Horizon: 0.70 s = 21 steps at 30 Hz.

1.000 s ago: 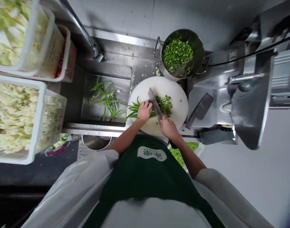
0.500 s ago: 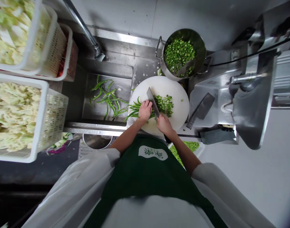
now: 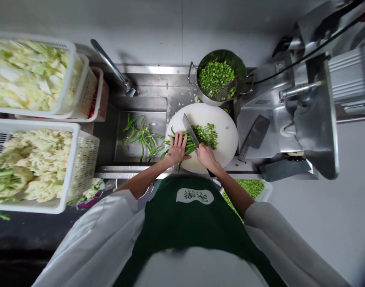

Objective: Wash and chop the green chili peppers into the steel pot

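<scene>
My right hand (image 3: 207, 156) is closed around a kitchen knife (image 3: 190, 130), whose blade points away from me over a round white cutting board (image 3: 227, 155). My left hand (image 3: 177, 150) lies with its fingers spread on a bunch of long green peppers (image 3: 189, 148), left of the blade. Chopped green pepper pieces (image 3: 208, 135) are heaped to the right of the blade. More whole green peppers (image 3: 143, 137) lie in the sink to the left, some reaching toward the board.
A pot (image 3: 210, 99) of chopped green pieces stands behind the board. A cleaver (image 3: 258, 131) lies at right. White baskets of cauliflower (image 3: 75, 159) and cut cabbage (image 3: 70, 75) stand at left. A tap (image 3: 113, 69) overhangs the sink (image 3: 119, 157). Another tub of green pieces (image 3: 251, 187) sits low at right.
My left hand has opened from curled fingers to spread ones and shifted left, off the blade. My right hand still grips the knife at nearly the same spot. The camera view has shifted.
</scene>
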Motion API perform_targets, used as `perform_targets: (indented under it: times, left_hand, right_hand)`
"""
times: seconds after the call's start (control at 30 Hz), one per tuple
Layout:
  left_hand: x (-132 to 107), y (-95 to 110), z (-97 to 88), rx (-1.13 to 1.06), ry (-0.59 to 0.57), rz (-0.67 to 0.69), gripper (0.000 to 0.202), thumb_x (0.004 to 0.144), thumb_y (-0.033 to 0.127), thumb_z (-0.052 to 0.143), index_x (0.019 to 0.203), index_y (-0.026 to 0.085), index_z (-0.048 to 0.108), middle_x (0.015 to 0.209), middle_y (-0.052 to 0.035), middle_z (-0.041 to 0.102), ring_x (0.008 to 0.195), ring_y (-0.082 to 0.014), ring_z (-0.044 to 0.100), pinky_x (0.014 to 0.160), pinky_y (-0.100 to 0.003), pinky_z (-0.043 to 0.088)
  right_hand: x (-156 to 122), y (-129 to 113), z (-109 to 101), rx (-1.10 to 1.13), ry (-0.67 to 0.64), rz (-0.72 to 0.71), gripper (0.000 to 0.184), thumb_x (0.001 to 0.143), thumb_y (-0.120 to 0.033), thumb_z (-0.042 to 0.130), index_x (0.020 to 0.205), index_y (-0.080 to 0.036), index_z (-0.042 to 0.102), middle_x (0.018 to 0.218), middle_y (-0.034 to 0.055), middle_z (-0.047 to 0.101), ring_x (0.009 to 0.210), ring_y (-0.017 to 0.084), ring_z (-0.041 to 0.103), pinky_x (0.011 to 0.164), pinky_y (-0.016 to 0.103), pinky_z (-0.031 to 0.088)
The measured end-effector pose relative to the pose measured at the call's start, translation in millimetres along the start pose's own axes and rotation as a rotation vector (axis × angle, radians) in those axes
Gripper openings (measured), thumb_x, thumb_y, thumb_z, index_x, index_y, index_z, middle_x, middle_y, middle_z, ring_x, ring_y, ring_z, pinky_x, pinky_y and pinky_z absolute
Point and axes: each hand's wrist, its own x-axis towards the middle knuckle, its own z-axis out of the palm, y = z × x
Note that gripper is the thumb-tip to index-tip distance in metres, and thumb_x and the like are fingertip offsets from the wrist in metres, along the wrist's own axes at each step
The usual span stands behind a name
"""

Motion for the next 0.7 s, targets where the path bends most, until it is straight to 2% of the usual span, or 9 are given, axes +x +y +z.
perform_targets:
  times: [0.17,0.3,0.43,0.5,0.57,0.63,0.7]
  left_hand:
    - [17,5,7.4,0.011,-0.014,-0.032,0.084,0.097,0.048,0.050,0.163,0.006,0.017,0.166,-0.0285,0.016,0.151,-0.0493,0.019,0.120,-0.065,0.014]
    - [29,13,17.1,-0.009,0.058,-0.039,0.081,0.098,0.052,0.046,0.163,0.010,0.020,0.164,-0.0275,0.025,0.149,-0.0478,0.027,0.119,-0.062,0.019]
    - [25,15,22.4,-0.080,0.187,-0.033,0.080,0.096,0.057,0.048,0.160,0.012,0.030,0.160,-0.0256,0.033,0.146,-0.0453,0.031,0.119,-0.061,0.021]
    - [22,15,14.0,-0.147,0.291,-0.053,0.073,0.096,0.055,0.051,0.153,0.012,0.041,0.154,-0.0247,0.041,0.143,-0.0430,0.035,0.118,-0.060,0.025]
    - [29,16,-4.8,-0.255,0.428,-0.101,0.053,0.099,0.046,0.048,0.140,0.013,0.053,0.142,-0.0214,0.052,0.137,-0.0365,0.044,0.115,-0.055,0.032]
    - [52,22,-30.0,-0.377,0.544,-0.102,0.036,0.102,0.035,0.040,0.125,0.016,0.061,0.127,-0.0168,0.059,0.126,-0.0287,0.052,0.111,-0.047,0.040]
    - [92,33,-52.9,-0.460,0.565,-0.007,0.030,0.102,0.027,0.037,0.114,0.018,0.063,0.116,-0.0135,0.062,0.117,-0.0244,0.056,0.107,-0.042,0.044]
  right_hand:
    - [-9,23,-2,0.002,-0.007,0.019,0.028,0.106,-0.027,0.036,0.122,-0.013,0.054,0.112,0.0189,0.071,0.107,0.028,0.069,0.087,0.031,0.048]
    - [-16,21,2,0.004,-0.009,0.005,0.030,0.105,-0.023,0.035,0.126,-0.011,0.053,0.113,0.0196,0.071,0.108,0.028,0.068,0.090,0.033,0.048]
    - [-18,11,4,-0.004,-0.002,-0.008,0.038,0.101,-0.014,0.034,0.135,-0.006,0.049,0.111,0.0210,0.072,0.106,0.029,0.070,0.090,0.035,0.050]
    - [-19,9,4,-0.007,-0.004,-0.011,0.042,0.097,-0.009,0.036,0.137,-0.004,0.048,0.111,0.0220,0.072,0.106,0.030,0.070,0.089,0.035,0.051]
    - [-18,8,3,0.001,-0.010,-0.022,0.048,0.094,-0.006,0.038,0.141,-0.001,0.045,0.111,0.0237,0.072,0.107,0.031,0.070,0.089,0.036,0.052]
    - [-18,8,3,0.022,-0.018,-0.034,0.053,0.092,-0.005,0.039,0.144,0.001,0.041,0.112,0.0248,0.071,0.108,0.032,0.070,0.090,0.038,0.052]
    - [-18,7,3,0.046,-0.069,-0.034,0.056,0.093,-0.005,0.038,0.148,0.000,0.036,0.118,0.0257,0.069,0.114,0.031,0.068,0.094,0.038,0.051]
